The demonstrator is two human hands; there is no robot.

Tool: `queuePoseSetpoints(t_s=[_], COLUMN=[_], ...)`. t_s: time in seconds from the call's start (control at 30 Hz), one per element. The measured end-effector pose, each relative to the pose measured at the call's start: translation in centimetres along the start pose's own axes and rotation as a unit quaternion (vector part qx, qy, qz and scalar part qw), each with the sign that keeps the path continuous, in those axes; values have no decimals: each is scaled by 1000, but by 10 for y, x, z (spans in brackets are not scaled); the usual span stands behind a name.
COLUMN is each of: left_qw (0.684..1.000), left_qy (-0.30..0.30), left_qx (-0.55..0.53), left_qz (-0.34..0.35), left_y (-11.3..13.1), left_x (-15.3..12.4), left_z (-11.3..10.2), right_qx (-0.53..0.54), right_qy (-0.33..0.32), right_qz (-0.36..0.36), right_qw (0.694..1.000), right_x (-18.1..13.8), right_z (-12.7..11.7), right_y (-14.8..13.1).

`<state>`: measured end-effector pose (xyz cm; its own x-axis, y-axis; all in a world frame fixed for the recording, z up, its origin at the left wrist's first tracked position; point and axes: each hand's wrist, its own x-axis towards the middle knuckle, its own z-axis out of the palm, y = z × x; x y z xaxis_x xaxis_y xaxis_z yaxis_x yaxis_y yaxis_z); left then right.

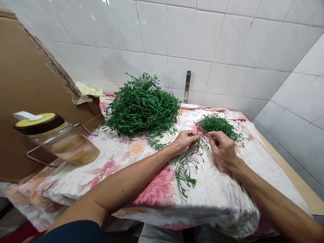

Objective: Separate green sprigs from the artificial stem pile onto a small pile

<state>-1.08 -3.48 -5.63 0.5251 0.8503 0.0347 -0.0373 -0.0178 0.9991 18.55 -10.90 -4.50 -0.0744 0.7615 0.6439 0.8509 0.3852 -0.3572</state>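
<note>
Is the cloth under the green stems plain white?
No, the cloth under the green stems shows large pink flowers.

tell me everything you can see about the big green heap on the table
The large heap of thin dark-green stems is a loose, tangled mound of many fine branching sprigs dotted with tiny bud-like tips. They look artificial, perhaps plastic, though the material cannot be confirmed. The heap rests on a white cloth with pink flowers, toward the back of the table, in front of the white tiled wall. Stray sprigs trail forward on the cloth toward the person's left hand.
</note>
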Motion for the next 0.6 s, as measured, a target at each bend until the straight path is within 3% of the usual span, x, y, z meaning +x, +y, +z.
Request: queuePoseSetpoints(t_s=[0.2, 0.33, 0.6], left_qw=[1000, 1000, 1000], left_qy=[7, 6, 13], left_qx=[16, 24, 22], left_qz=[-17, -9, -1], left_y=[3, 1, -2], left_x=[-2, -3, 0], left_z=[2, 3, 3], right_qx=[65, 56, 50], right_qy=[-70, -125, -120], right_qz=[55, 17, 9], right_qw=[994, 990, 991], right_x=[-9, -6, -8], right_z=[17, 21, 22], right_y=[13, 21, 18])
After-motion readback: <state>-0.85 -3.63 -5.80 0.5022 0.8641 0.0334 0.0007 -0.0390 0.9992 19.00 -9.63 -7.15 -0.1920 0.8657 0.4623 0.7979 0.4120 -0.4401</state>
